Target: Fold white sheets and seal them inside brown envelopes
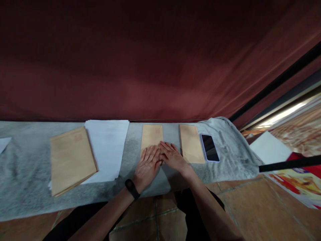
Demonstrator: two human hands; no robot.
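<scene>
A brown paper envelope [151,134] with faint red print near its top lies on the grey cloth in front of me. My left hand [148,164], with a black band on the wrist, rests flat over its lower part, fingers stretched out. Beside it, my right hand [173,156] lies flat with its fingers extended, reaching the envelope's right edge and touching the left hand. The envelope's lower end is hidden under the hands. Just right of my right hand sits a stack of similar brown envelopes [192,144].
A phone [210,148] lies right of that stack. On the left are white paper sheets [106,147], partly covered by larger brown envelopes [72,160]. A grey cloth [27,170] covers the narrow surface. Dark red fabric [150,67] hangs behind; black bars [288,164] cross at right.
</scene>
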